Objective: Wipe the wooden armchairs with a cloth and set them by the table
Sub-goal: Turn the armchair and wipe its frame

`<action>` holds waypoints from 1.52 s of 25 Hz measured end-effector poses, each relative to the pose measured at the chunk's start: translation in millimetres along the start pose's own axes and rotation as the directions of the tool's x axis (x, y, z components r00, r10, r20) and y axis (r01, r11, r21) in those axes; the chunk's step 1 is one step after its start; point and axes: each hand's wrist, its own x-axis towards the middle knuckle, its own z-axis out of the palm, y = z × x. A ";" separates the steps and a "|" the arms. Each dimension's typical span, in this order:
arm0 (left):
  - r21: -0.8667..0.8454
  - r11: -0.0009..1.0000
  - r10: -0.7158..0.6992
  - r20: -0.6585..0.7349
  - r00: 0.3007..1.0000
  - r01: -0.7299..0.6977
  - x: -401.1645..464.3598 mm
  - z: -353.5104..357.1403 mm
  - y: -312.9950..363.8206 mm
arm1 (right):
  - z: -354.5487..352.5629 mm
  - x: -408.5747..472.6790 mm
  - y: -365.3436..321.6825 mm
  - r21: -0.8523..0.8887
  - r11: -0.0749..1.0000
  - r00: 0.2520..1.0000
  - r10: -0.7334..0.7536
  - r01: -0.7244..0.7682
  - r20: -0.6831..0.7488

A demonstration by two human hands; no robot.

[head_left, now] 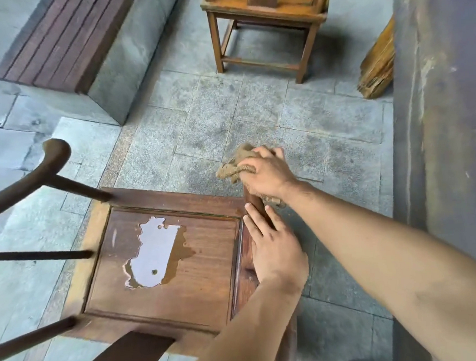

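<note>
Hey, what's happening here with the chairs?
A person is cleaning a dark wooden armchair, seen from above. Their right hand grips a crumpled brown cloth against the top of the chair's right armrest, while the left hand rests flat on that same armrest. A puddle of water lies on the seat. A second, lighter armchair stands further off on the stone floor, beside a slatted bench.

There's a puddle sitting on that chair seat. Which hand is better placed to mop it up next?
The right hand, probably: it already grips the cloth. The left hand lies flat on the chair beside the puddle, nearer but empty.
</note>
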 end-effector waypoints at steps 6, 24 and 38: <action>0.010 0.991 0.135 0.051 0.990 -0.136 -90.7 13.7 -19.1 | 5.4 -95.0 -30.3 0.032 0.995 0.984 -0.100 0.097 0.150; 0.423 0.882 0.341 -0.267 0.901 -0.208 -381.9 -25.8 -271.3 | 76.8 -468.7 -251.7 -0.113 0.993 0.993 0.048 -0.035 0.109; 0.396 0.914 0.196 -0.246 0.949 -0.086 -355.6 -134.4 -526.7 | 164.1 -398.1 -452.7 -0.094 0.925 0.902 -0.332 0.369 0.275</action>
